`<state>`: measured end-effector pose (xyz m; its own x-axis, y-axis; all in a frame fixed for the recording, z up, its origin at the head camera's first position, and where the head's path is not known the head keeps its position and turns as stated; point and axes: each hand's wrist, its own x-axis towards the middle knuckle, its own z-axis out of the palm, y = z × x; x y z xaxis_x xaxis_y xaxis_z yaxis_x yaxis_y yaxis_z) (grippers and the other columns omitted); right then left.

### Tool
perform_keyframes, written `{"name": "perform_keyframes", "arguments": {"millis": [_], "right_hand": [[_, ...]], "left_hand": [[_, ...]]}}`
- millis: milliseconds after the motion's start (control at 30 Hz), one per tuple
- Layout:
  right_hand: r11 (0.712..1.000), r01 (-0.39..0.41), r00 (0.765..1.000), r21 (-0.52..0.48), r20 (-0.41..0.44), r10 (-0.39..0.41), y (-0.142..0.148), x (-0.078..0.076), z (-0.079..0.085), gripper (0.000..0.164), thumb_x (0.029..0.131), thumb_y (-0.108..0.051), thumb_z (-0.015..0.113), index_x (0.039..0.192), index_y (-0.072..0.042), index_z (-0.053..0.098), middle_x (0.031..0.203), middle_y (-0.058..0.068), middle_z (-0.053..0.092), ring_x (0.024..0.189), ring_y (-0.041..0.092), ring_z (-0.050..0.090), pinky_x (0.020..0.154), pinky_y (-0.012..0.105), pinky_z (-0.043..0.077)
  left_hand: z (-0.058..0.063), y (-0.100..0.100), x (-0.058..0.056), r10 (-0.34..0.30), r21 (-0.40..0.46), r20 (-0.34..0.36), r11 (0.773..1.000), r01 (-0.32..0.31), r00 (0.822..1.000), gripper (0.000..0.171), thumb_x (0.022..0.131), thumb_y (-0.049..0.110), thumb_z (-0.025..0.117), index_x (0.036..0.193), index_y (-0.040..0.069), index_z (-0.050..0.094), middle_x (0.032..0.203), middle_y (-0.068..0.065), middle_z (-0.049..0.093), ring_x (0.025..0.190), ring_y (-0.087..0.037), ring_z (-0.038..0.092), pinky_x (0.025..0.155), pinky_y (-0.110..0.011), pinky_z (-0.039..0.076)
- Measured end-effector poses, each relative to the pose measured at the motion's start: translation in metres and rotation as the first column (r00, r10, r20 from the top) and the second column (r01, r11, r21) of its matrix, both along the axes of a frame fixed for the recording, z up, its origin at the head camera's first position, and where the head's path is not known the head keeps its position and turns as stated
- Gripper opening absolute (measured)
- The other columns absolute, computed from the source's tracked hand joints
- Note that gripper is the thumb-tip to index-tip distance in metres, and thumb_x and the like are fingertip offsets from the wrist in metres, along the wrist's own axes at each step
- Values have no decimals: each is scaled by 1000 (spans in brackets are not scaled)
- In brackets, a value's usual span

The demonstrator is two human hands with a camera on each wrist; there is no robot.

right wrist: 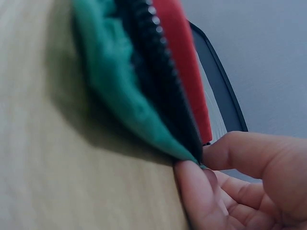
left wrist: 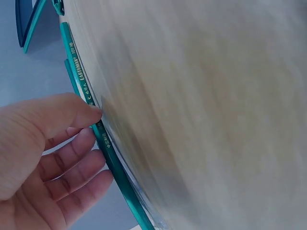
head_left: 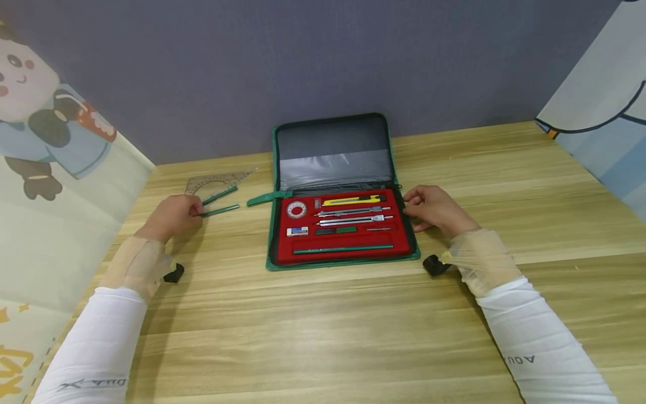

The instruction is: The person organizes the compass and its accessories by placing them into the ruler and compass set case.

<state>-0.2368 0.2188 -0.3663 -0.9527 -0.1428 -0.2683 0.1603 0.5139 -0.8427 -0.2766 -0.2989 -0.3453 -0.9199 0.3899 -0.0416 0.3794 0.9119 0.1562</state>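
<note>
We see a green case (head_left: 348,262) standing open on the wooden table (head_left: 303,336), its dark lid (head_left: 333,143) raised at twelve o'clock. The left hand (head_left: 174,216) is at about nine o'clock from the case, well apart from it, with thumb and forefinger pinching a green pencil (left wrist: 112,160). A second green pencil (left wrist: 71,75) lies just beside the first; we cannot tell whether the fingers touch it too. Both point toward two or three o'clock from that hand, and a clear protractor (head_left: 217,180) lies at about one o'clock from it. At three o'clock on the case, the right hand (head_left: 434,209) pinches the green edge beside the zipper (right wrist: 163,52). In the red tray (head_left: 401,241) we find a yellow cutter (head_left: 348,201) at twelve, a white disc (head_left: 296,210) at ten, an eraser (head_left: 297,231) at nine and a tray pencil (head_left: 343,249) at six, with two silver compasses (head_left: 353,216) near the middle. The two hands are well apart, the case between them.
</note>
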Motion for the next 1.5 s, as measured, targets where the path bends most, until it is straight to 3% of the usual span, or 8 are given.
{"name": "perform_keyframes", "arguments": {"millis": [433, 833, 1167, 1500], "right_hand": [[1000, 7, 1000, 11, 8, -7, 0, 0, 1, 34, 87, -4, 52, 118, 6, 42, 94, 13, 43, 76, 19, 52, 58, 32, 53], [1000, 8, 1000, 11, 6, -8, 0, 0, 2, 35, 87, -5, 53, 118, 6, 42, 95, 13, 43, 77, 20, 52, 58, 32, 53], [1000, -4, 1000, 1, -5, 4, 0, 1, 2, 35, 87, -4, 52, 118, 7, 42, 95, 13, 44, 76, 18, 51, 57, 31, 53], [1000, -7, 1000, 0, -6, 7, -1, 2, 2, 34, 87, -3, 52, 117, 8, 41, 93, 13, 43, 74, 17, 51, 57, 31, 53]], "left_hand": [[0, 2, 0, -52, 13, 33, 999, 52, 998, 10, 73, 4, 61, 82, 0, 58, 75, -8, 60, 72, -25, 56, 68, -43, 45], [2, 7, 4, -88, 33, 81, 996, 85, 993, 11, 77, 4, 59, 86, -2, 57, 80, -10, 60, 75, -25, 56, 69, -43, 45], [6, 12, 3, -115, 8, 18, 993, 115, 993, 8, 75, 3, 58, 83, 1, 57, 77, -8, 59, 69, -22, 54, 66, -42, 46], [15, 43, 11, -158, -2, -26, 987, 158, 987, 4, 75, 6, 59, 78, 6, 55, 75, -3, 58, 67, -18, 51, 63, -38, 44]]}}
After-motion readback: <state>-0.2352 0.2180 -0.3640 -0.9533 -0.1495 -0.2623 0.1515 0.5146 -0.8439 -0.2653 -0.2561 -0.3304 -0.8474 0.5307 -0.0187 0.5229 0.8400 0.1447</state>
